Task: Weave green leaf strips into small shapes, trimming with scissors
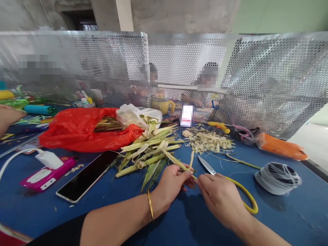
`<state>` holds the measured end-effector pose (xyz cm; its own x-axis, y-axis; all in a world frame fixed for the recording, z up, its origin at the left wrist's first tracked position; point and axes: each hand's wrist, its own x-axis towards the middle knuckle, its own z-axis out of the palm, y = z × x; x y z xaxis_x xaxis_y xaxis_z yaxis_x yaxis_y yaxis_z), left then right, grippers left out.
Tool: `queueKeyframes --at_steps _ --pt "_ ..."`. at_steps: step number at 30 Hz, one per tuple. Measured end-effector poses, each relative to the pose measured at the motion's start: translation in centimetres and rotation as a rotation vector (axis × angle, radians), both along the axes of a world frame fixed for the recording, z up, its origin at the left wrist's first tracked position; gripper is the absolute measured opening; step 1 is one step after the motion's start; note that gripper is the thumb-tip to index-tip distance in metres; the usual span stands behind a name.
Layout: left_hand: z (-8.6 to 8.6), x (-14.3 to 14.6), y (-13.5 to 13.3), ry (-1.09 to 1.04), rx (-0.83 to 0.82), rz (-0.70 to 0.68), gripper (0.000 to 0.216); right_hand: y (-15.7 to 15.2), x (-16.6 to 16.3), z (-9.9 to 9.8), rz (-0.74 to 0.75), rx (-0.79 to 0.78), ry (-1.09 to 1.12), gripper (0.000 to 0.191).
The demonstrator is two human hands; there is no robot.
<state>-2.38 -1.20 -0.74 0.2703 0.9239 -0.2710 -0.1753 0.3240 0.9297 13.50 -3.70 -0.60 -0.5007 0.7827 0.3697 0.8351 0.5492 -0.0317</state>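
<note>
My left hand [172, 182], with a gold bangle at the wrist, pinches a pale green leaf strip [179, 163] that runs up to the left. My right hand [220, 200] meets it at the fingertips and grips the same strip's near end. Yellow-handled scissors [230, 182] lie on the blue table [102, 208] under and beside my right hand, blade pointing away. A pile of green and cream leaves [147, 150] lies just beyond my left hand.
A red plastic bag [77, 130] and a white bag [133, 114] hold more leaves. Leaf trimmings [207, 140], a spool of white thread [278, 177], an orange item [280, 147], a phone [85, 177] and a pink case [44, 174] lie about. Other people sit behind a perforated metal screen [179, 61]. Someone's hand [7, 116] is at the left.
</note>
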Motion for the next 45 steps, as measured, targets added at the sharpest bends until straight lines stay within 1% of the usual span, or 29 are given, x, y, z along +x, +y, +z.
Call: queueKeyframes --at_steps 2,4,7,9,11,14,16,17,19,21,22,24,26,29,32,34,35,36,39,40,41,43,45 --pt "-0.2 0.1 0.0 0.012 0.032 -0.004 0.024 -0.2 -0.2 0.0 0.072 0.057 -0.030 0.035" --pt "-0.2 0.1 0.2 0.014 0.031 0.000 0.023 -0.4 -0.3 0.0 0.108 0.070 -0.031 0.034" --pt "0.0 -0.2 0.4 -0.002 -0.024 -0.010 0.025 -0.3 -0.2 0.0 0.040 -0.007 0.046 0.036" --pt "0.4 -0.4 0.5 -0.044 -0.064 -0.029 0.030 -0.1 0.0 0.1 -0.043 -0.091 0.154 0.039" --pt "0.7 -0.6 0.4 -0.080 -0.086 -0.032 0.035 0.2 0.4 0.3 -0.093 -0.199 0.288 0.043" --pt "0.9 -0.8 0.3 -0.113 -0.096 -0.038 0.028 0.8 1.0 0.7 -0.179 -0.361 0.607 0.049" --pt "0.9 -0.8 0.3 -0.184 -0.128 -0.075 0.022 1.4 1.3 0.9 -0.214 -0.383 0.802 0.042" --pt "0.8 -0.8 0.3 -0.236 -0.152 -0.103 0.020 1.6 1.3 1.0 -0.198 -0.383 0.849 0.036" --pt "0.7 -0.9 0.3 -0.340 -0.201 -0.166 0.018 1.9 1.3 1.1 -0.088 -0.440 0.851 0.028" --pt "0.6 -1.0 0.2 -0.407 -0.223 -0.224 0.018 1.9 1.1 1.1 0.033 -0.561 0.824 0.025" --pt "0.6 -1.1 0.2 -0.424 -0.224 -0.250 0.019 1.8 1.0 1.1 0.070 -0.616 0.816 0.024" --pt "0.6 -1.1 0.1 -0.437 -0.214 -0.287 0.022 1.6 0.9 1.0 0.086 -0.663 0.814 0.026" --pt "0.6 -1.2 0.1 -0.442 -0.196 -0.315 0.025 1.5 0.8 0.8 0.061 -0.657 0.814 0.029" --pt "0.7 -1.3 0.1 -0.460 -0.176 -0.352 0.023 1.3 0.9 0.7 0.050 -0.658 0.825 0.030" --pt "0.8 -1.4 0.0 -0.476 -0.179 -0.365 0.021 1.2 0.9 0.6 0.117 -0.692 0.823 0.028" --pt "0.8 -1.4 0.0 -0.486 -0.189 -0.371 0.021 1.3 1.0 0.6 0.172 -0.646 0.782 0.028" --pt "0.8 -1.3 -0.1 -0.491 -0.194 -0.375 0.022 1.3 1.0 0.6 0.201 -0.576 0.741 0.029" --pt "0.8 -1.3 -0.1 -0.495 -0.193 -0.377 0.022 1.4 1.1 0.6 0.236 -0.477 0.681 0.030" --pt "0.6 -1.0 -0.4 -0.507 -0.179 -0.350 0.020 1.4 1.1 0.6 0.329 -0.096 0.456 0.025" --pt "0.6 -0.9 -0.6 -0.507 -0.175 -0.334 0.019 1.3 1.0 0.5 0.338 0.000 0.400 0.024" --pt "0.7 -0.8 -0.7 -0.506 -0.176 -0.319 0.018 1.2 0.9 0.5 0.332 0.063 0.365 0.023" --pt "0.8 -0.7 -0.8 -0.502 -0.185 -0.292 0.017 0.9 0.8 0.2 0.298 0.110 0.349 0.021" --pt "1.1 -0.7 -0.9 -0.498 -0.200 -0.279 0.018 0.8 0.7 -0.1 0.277 0.096 0.353 0.020"
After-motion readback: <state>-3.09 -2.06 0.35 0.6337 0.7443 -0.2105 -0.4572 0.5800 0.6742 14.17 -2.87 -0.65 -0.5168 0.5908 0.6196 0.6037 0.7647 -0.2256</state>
